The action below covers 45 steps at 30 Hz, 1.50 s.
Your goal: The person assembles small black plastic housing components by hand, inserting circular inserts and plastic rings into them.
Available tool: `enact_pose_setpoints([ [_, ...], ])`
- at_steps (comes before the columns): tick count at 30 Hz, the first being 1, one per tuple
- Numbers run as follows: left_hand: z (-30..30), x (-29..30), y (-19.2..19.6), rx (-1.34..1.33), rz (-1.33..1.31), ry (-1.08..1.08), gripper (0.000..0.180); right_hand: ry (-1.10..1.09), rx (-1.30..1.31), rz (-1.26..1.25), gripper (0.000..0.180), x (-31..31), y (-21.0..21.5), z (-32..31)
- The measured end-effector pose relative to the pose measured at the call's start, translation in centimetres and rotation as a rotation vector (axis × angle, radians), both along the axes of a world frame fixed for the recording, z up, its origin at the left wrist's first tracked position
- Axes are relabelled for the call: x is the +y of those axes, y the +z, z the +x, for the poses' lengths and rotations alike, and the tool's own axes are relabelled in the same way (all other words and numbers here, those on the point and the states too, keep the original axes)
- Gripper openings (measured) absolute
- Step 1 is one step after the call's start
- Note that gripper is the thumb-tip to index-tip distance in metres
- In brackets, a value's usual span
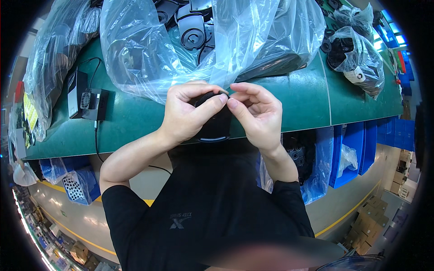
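Observation:
A black plastic part [216, 121] with a rounded top and a shiny curved lower edge is held upright at the near edge of the green table. My left hand [187, 110] is closed around its left side, the thumb pressed near the top rim. On the other side my right hand [261, 113] has its thumb and bent forefinger at the top right rim, the other fingers curled. The fingers hide much of the rim, and I cannot make out any smaller piece between them. Just beyond my hands lies a large clear plastic bag [135, 58] with several black moulded parts [193, 36] inside.
Left on the green table [289, 101] stands a black box-shaped device [88, 101] with a cable. Another clear bag [47, 58] bulges at far left. Bagged black parts [361, 63] lie at right. Blue bins [348, 153] with parts and plastic sit below the table edge.

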<state>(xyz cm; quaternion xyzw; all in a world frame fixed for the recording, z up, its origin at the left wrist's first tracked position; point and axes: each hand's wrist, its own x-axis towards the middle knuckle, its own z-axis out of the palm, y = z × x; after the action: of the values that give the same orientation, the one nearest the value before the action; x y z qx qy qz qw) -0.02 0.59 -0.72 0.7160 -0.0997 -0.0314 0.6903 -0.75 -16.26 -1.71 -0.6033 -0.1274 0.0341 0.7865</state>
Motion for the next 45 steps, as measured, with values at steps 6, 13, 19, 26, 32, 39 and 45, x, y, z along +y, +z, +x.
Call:
enact_pose_setpoints([
  [6,0.0,-0.9,-0.1,0.127,-0.168,-0.057,0.019,-0.030,0.034,0.037,0.023,-0.7,0.3,0.9],
  [13,0.2,-0.6,0.6,0.370,-0.240,-0.257,0.026,-0.212,-0.060,0.000,0.021,-1.4,0.6,1.5],
  [19,0.2,-0.7,0.4,0.346,-0.142,-0.278,0.025,-0.164,-0.026,-0.043,0.024,-2.0,0.3,2.0],
  [26,0.3,-0.8,0.2,0.428,-0.296,-0.237,0.024,-0.175,-0.061,-0.058,0.033,-1.9,-0.2,1.6],
  [32,0.4,-0.7,0.1,0.389,-0.286,-0.243,0.026,-0.071,0.055,-0.025,0.043,-1.5,0.2,1.4],
  [39,0.4,-0.6,0.4,0.428,-0.340,-0.247,0.027,-0.215,-0.075,-0.094,0.041,-1.6,-0.2,2.3],
  [45,0.3,-0.8,0.0,0.404,-0.282,-0.237,0.028,-0.047,0.110,-0.037,0.039,-1.9,0.3,1.6],
])
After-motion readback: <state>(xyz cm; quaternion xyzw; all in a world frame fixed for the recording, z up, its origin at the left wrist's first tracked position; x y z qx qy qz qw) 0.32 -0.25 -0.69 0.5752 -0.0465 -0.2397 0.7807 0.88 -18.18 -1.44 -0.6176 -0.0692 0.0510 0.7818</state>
